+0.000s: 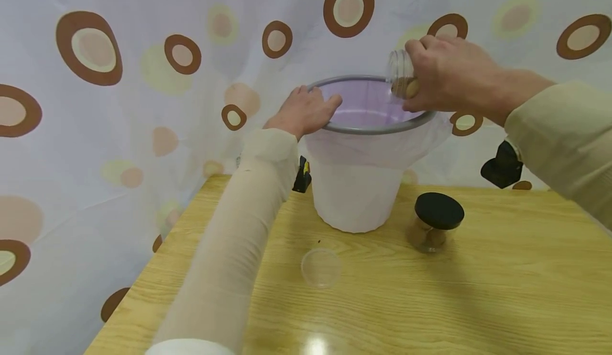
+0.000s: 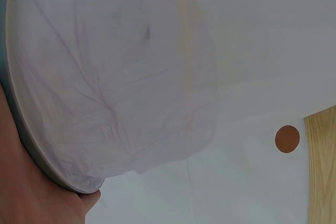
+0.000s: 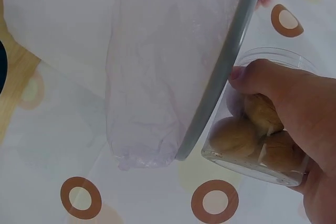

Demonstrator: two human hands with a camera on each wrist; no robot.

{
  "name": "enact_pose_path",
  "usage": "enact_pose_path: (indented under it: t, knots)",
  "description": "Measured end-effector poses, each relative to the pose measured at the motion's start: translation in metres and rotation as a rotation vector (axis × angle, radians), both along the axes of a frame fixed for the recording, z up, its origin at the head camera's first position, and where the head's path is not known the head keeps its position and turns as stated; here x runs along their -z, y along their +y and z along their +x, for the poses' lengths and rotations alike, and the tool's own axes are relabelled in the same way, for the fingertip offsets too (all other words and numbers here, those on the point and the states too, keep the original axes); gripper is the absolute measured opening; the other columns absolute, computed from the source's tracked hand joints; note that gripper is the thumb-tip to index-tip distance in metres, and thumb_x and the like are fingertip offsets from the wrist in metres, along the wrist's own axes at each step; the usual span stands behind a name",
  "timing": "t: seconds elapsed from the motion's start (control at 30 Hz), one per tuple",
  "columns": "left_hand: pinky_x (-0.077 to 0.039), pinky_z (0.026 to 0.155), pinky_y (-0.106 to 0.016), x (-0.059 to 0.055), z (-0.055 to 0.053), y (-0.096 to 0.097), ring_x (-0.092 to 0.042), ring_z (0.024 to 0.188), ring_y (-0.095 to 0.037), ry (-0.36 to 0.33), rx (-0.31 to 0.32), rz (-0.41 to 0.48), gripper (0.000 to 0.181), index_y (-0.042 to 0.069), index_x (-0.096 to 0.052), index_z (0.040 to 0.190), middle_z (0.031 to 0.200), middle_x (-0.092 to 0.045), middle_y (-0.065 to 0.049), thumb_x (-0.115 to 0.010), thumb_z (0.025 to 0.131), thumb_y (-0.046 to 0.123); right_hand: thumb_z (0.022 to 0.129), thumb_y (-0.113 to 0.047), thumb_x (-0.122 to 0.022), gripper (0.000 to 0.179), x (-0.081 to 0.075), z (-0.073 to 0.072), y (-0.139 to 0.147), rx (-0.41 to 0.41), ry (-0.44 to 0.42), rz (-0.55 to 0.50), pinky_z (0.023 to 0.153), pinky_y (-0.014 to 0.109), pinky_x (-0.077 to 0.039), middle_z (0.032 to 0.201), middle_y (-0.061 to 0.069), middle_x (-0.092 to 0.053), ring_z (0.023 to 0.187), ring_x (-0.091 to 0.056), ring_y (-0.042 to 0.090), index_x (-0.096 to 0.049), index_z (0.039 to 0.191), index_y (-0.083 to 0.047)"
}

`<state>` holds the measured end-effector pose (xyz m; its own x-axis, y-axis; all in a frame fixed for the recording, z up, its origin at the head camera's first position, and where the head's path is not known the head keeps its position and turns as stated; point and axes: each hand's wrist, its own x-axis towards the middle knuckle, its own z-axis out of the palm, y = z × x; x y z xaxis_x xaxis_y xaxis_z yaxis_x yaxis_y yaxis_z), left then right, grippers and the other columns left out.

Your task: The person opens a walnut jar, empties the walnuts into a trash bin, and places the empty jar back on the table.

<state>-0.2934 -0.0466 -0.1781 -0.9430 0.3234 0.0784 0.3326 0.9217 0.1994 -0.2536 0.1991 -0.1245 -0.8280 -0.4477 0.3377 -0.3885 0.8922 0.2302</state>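
A white trash bin (image 1: 356, 195) with a grey rim, lined with a thin pale purple bag (image 2: 121, 77), stands on the table. My left hand (image 1: 306, 111) grips the rim on its left side, the thumb lying over the inside. In my right hand (image 1: 451, 76) is a clear plastic jar (image 3: 257, 163), held tilted at the right side of the rim with its mouth toward the bin. Several brown walnuts (image 3: 233, 137) are in the jar, gathered near its bottom. In the right wrist view, the thumb presses along the jar's side.
A second jar with a black lid (image 1: 439, 210) stands right of the bin, brown contents inside. A clear round disc (image 1: 321, 268) lies on the wooden table (image 1: 382, 312) in front. Black objects (image 1: 502, 166) show behind, against a cloth with circles (image 1: 191, 4).
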Motion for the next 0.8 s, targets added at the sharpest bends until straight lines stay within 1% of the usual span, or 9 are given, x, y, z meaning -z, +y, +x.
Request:
enact_pose_path:
  t: [0.07,0.17,0.4,0.5,0.67,0.8]
  knots:
    - [-0.006,0.126,-0.033,0.0000,-0.0004,0.0007,-0.017,0.152,-0.028,-0.001,-0.002,0.003,0.073,-0.001,-0.031,0.152,0.162,-0.028,-0.012,-0.015,0.102,0.049,0.076,-0.036,-0.079,0.066,0.0004,-0.0006,0.0008,0.004,-0.009,0.008,0.076,0.053,-0.048,0.103,0.024,-0.053,0.090,-0.051,0.040,-0.045,0.112,0.008]
    - [-0.005,0.126,-0.033,0.0000,-0.0012,0.0012,-0.017,0.153,-0.028,0.004,-0.005,-0.003,0.072,-0.001,-0.032,0.151,0.162,-0.028,-0.012,-0.014,0.102,0.049,0.077,-0.036,-0.080,0.068,0.0019,-0.0022,0.0019,-0.007,-0.018,0.023,0.079,0.054,-0.048,0.105,0.025,-0.053,0.091,-0.050,0.041,-0.044,0.115,0.008]
    - [-0.002,0.126,-0.033,-0.0008,-0.0012,0.0009,-0.015,0.153,-0.028,0.007,-0.001,-0.012,0.073,-0.001,-0.031,0.152,0.162,-0.028,-0.012,-0.014,0.102,0.049,0.074,-0.029,-0.083,0.067,0.0029,-0.0029,0.0033,-0.087,0.075,0.080,0.088,0.056,-0.044,0.104,0.028,-0.055,0.093,-0.049,0.043,-0.045,0.116,0.009]
    - [-0.002,0.126,-0.033,-0.0017,-0.0007,0.0008,-0.015,0.153,-0.029,0.005,0.000,-0.019,0.072,-0.001,-0.031,0.152,0.162,-0.029,-0.012,-0.013,0.102,0.049,0.074,-0.027,-0.083,0.069,0.0026,-0.0024,0.0031,-0.095,0.088,0.099,0.092,0.057,-0.043,0.107,0.029,-0.054,0.096,-0.049,0.044,-0.045,0.118,0.010]
    - [-0.003,0.126,-0.033,-0.0012,0.0003,0.0007,-0.015,0.153,-0.029,0.001,0.000,-0.014,0.071,0.000,-0.033,0.151,0.161,-0.030,-0.011,-0.014,0.102,0.048,0.074,-0.024,-0.084,0.068,0.0035,-0.0021,0.0040,-0.095,0.093,0.137,0.093,0.057,-0.042,0.107,0.030,-0.054,0.096,-0.049,0.044,-0.045,0.117,0.010]
    - [-0.004,0.126,-0.033,-0.0003,-0.0001,0.0014,-0.015,0.153,-0.028,0.002,-0.002,-0.012,0.072,0.000,-0.031,0.152,0.162,-0.028,-0.012,-0.015,0.102,0.049,0.073,-0.023,-0.084,0.068,0.0045,-0.0019,0.0058,-0.098,0.107,0.168,0.098,0.057,-0.039,0.109,0.032,-0.055,0.099,-0.049,0.045,-0.046,0.118,0.012]
